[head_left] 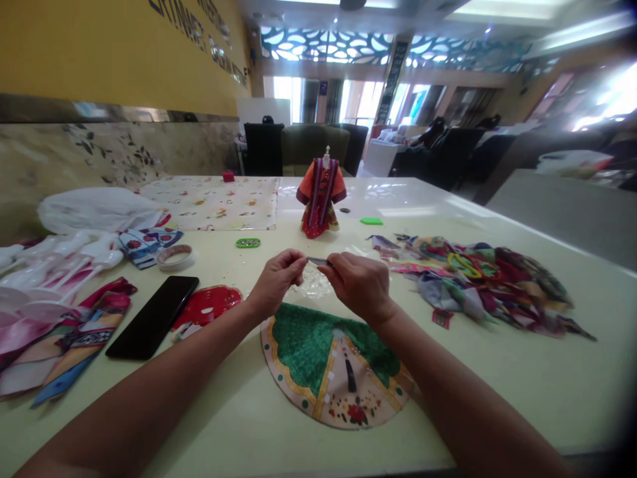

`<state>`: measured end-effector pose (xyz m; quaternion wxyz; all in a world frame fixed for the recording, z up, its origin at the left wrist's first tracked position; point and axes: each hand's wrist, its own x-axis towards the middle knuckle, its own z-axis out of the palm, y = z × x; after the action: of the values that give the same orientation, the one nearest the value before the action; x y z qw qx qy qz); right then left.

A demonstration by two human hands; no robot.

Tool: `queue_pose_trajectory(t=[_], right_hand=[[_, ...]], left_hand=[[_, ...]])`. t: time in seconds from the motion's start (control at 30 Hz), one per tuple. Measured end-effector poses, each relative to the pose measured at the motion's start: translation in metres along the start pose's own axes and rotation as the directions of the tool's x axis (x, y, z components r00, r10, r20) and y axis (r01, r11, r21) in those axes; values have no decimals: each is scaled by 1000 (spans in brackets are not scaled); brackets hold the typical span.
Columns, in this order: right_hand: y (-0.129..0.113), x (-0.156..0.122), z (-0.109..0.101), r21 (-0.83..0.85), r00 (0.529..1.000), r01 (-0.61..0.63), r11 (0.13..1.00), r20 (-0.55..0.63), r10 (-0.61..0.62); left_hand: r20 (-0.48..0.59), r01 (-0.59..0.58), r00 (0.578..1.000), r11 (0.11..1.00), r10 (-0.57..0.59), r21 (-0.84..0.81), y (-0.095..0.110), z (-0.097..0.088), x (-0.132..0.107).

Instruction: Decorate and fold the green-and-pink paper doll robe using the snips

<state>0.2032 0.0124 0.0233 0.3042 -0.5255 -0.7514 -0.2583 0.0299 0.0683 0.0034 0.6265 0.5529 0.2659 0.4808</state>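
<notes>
In front of me my right hand (pixel 359 282) is closed around a slim, pointed metal tool (pixel 317 261), which looks like tweezers; its tip points toward the left hand. My left hand (pixel 279 279) is pinched at that tip, and whatever sits between its fingertips is too small to make out. Below both hands lies a flat, half-round fabric piece (pixel 303 358), green and cream with gold bands, a flower print and a dark tassel motif. Behind the hands a clear plastic sheet or bag (pixel 314 287) with small shiny bits rests on the table.
Farther back stands a doll-size dress form in a red and orange robe (pixel 321 199). Fabric scraps (pixel 478 275) lie heaped at right. On the left are a black phone (pixel 153 317), a tape roll (pixel 175 257), a red cloth piece (pixel 212 304) and white plastic stands (pixel 74 255).
</notes>
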Motion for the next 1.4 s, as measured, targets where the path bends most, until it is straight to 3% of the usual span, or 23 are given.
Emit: queue_pose_trajectory(t=[0.1, 0.2, 0.27, 0.33, 0.43, 0.5, 0.7, 1.0, 1.13, 1.23, 1.4], right_hand=[[-2, 0, 0, -11, 1000, 1, 1000, 10, -1], [-3, 1, 2, 134, 987, -157, 979, 49, 151], [-3, 2, 5, 314, 947, -321, 893, 125, 297], [-3, 3, 8, 490, 905, -426, 761, 215, 368], [-2, 4, 11, 664, 892, -445, 601, 267, 365], [-2, 5, 12, 716, 897, -426, 553, 254, 362], [-5, 6, 12, 740, 910, -400, 541, 253, 328], [-5, 3, 11, 644, 932, -362, 674, 240, 272], [-7, 4, 9, 617, 930, -368, 696, 263, 258], [-6, 5, 9, 686, 906, -423, 592, 310, 289], [-3, 6, 13, 797, 843, -517, 311, 411, 347]], left_hand=[[-22, -32, 999, 998, 34, 63, 1, -1, 0], [-57, -56, 997, 995, 61, 84, 1, -2, 1], [-79, -46, 995, 995, 53, 86, 1, -1, 0], [-80, -27, 996, 996, 34, 89, 1, 0, 0], [-51, -4, 999, 995, 9, 97, 1, 4, -3], [-39, 12, 999, 995, -8, 101, 1, 6, -5], [9, -14, 1000, 984, 13, 178, 2, 10, -8], [6, -58, 998, 942, 59, 329, 2, 11, -10], [-11, -63, 997, 937, 71, 343, 1, 11, -10], [-29, -48, 998, 944, 61, 325, 0, 10, -9], [-59, -11, 998, 967, 27, 253, 1, 10, -9]])
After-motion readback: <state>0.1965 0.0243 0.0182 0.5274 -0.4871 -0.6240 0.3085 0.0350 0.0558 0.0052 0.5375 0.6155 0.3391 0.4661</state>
